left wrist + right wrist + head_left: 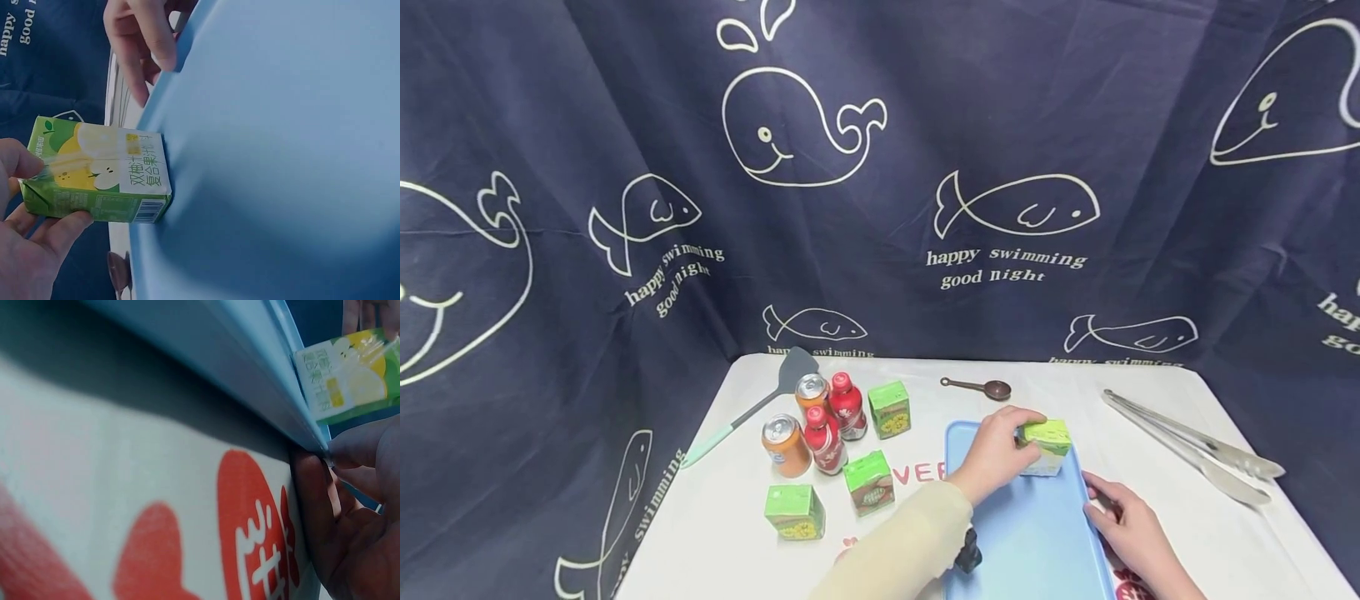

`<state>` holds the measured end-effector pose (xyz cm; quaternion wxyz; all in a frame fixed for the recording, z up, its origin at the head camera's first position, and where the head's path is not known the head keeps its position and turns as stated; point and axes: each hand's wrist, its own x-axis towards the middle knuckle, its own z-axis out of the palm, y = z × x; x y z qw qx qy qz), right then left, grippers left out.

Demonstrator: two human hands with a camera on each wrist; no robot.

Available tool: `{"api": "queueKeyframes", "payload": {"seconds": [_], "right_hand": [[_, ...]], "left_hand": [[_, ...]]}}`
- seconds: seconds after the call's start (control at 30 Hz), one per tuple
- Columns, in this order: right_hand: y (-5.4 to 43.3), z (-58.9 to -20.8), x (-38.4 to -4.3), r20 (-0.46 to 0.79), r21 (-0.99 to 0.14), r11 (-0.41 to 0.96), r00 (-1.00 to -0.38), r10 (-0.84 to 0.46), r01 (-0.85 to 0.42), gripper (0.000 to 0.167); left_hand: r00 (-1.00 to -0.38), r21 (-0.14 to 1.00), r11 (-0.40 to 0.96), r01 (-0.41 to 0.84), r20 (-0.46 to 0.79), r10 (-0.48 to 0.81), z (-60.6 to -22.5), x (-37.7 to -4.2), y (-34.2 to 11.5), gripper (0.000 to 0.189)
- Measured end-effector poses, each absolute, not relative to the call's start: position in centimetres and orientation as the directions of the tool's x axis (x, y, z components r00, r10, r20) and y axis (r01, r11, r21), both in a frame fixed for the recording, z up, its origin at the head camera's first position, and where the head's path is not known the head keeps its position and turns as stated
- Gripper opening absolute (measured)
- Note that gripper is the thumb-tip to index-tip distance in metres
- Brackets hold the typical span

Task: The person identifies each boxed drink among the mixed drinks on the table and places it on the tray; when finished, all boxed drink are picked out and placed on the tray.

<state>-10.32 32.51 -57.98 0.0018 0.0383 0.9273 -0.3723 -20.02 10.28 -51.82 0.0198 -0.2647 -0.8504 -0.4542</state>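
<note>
My left hand (pixel 997 450) grips a green and yellow juice box (pixel 1048 446) by its top, at the far right corner of a blue tray (pixel 1024 546). In the left wrist view the carton (pixel 103 165) shows printed pomelo and apple halves, its base at the tray's edge; whether it touches the tray is hard to tell. Thumb and fingers of my right hand (pixel 1131 525) pinch the tray's right rim. The right wrist view has the thumb of that right hand (pixel 356 506) against the rim and fingers below it.
Left of the tray stand green cartons (pixel 870 483), orange cans (pixel 786 446) and red bottles (pixel 825 442). A spatula (pixel 752 408) lies at the far left. Behind the tray is a brown spoon (pixel 996 389); metal tongs (pixel 1195 450) lie to its right. A dark curtain (pixel 880 250) hangs behind.
</note>
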Motion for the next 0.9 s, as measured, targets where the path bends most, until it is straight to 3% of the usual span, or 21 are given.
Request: {"api": "queueKeyframes", "payload": {"seconds": [0.9], "right_hand": [[32.46,-58.17,-10.16,0.003,-0.698,0.715,-0.998,0.070,0.048,0.053]], "left_hand": [[-0.854,0.717,0.495,0.490,0.283,0.435,-52.14,-20.15,10.90,0.047]]}}
